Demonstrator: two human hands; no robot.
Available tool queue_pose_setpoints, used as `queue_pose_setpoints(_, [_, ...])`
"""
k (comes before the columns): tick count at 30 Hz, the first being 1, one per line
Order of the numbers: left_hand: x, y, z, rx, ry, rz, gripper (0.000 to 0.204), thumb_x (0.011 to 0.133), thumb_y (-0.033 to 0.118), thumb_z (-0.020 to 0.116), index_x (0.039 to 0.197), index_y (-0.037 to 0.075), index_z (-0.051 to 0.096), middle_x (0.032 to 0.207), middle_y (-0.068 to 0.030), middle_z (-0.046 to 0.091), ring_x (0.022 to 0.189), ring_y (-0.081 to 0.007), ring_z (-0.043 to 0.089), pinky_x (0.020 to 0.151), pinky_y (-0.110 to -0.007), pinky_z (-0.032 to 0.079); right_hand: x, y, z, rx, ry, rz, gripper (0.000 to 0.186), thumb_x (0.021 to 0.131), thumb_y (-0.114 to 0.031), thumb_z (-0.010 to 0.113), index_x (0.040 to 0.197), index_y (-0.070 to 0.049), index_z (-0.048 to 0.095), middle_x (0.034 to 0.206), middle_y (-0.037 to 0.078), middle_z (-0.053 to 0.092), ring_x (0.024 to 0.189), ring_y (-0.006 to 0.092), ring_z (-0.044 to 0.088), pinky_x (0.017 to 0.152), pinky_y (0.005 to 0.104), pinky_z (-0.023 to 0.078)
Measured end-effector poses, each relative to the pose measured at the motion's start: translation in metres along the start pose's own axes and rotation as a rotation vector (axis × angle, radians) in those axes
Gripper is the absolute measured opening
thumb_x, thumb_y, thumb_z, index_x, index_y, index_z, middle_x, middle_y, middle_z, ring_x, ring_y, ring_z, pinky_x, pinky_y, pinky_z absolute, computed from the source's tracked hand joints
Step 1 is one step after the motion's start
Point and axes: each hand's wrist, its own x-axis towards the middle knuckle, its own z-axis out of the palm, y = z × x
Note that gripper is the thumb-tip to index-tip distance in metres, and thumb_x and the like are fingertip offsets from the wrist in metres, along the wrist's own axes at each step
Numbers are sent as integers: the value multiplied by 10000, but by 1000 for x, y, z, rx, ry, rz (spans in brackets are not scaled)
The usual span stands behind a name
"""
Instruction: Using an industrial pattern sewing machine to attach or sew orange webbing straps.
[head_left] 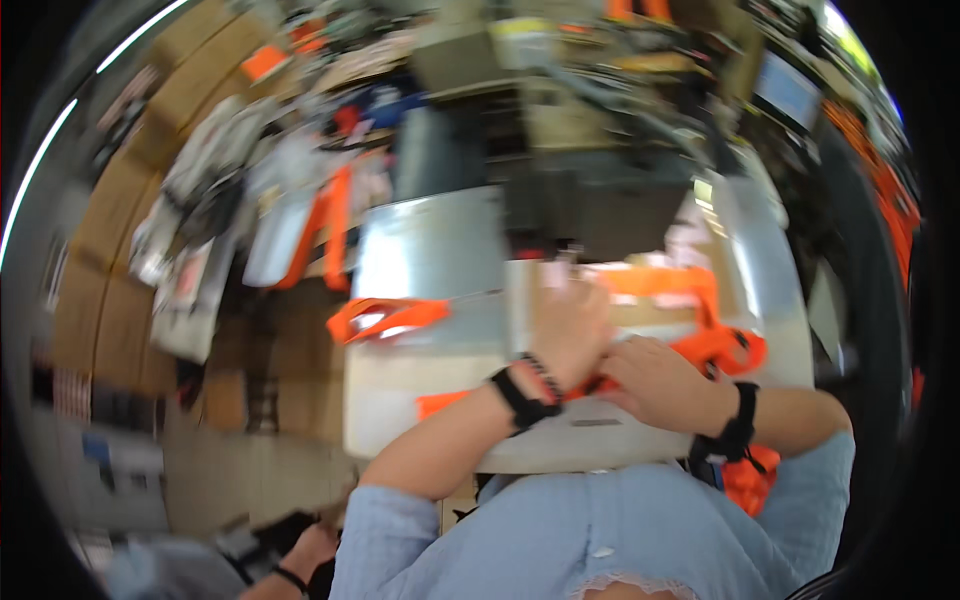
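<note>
Motion blurs the whole picture. My left hand (pixel 572 325) reaches forward over the white table, close to the small metal part of what looks like a dark sewing machine (pixel 620 195). Its fingertips are smeared, so their grip does not show. Just right of it and nearer to me, my right hand (pixel 662 385) has its fingers bent together on an orange fabric strip (pixel 715 345). The strip shows on both sides of my hands, bunched at the right. Another orange strip (pixel 390 318) lies looped at the left, on the edge of a shiny metal plate (pixel 430 240).
The white worktable (pixel 400 400) has rounded corners. Cardboard boxes (pixel 110 240) stack up at the far left. Orange straps (pixel 325 225) hang beyond the table's left side, near bagged items. Another person's hand (pixel 315 543) shows at the lower left. Orange material (pixel 750 480) hangs by my right elbow.
</note>
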Motion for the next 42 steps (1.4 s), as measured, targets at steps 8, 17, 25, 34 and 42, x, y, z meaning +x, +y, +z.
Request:
queue_pose_setpoints(8, [-4,0,11,37,-13,14,494,917,300,628,1305,1,561,1374,-132,538,1303,-311,463,944,-466,413,13,7,-21,239,-207,245,291,769,-34,712,1031,-21,585,1037,181,596,989,364,596,859,441,485])
queue_pose_setpoints(17, [-4,1,12,75,-59,9,535,938,304,621,1367,-1,531,1438,-138,504,1326,-319,448,952,-462,408,-3,0,-25,59,-57,41,436,785,-238,798,1118,-42,597,1097,174,580,976,356,600,885,474,460])
queue_pose_setpoints(25, [-5,4,5,44,-47,9,554,939,306,637,1377,-10,520,1442,-147,498,1331,-308,449,972,-456,409,-5,21,-3,249,-299,159,285,793,-197,768,985,-38,629,1027,122,629,994,313,600,833,421,487])
queue_pose_setpoints(34, [-5,9,-2,101,-95,14,562,942,302,636,1391,-11,508,1456,-144,491,1294,-301,472,945,-451,419,-19,45,-73,606,-290,135,414,908,-196,687,1258,-11,565,1052,109,667,931,199,665,867,346,521])
queue_pose_setpoints(42, [-3,9,-3,98,-104,27,561,942,316,627,1396,10,504,1452,-133,496,1307,-299,462,979,-482,421,-14,45,-98,316,-567,428,349,966,-315,635,1148,-31,723,983,141,735,906,253,689,824,352,536])
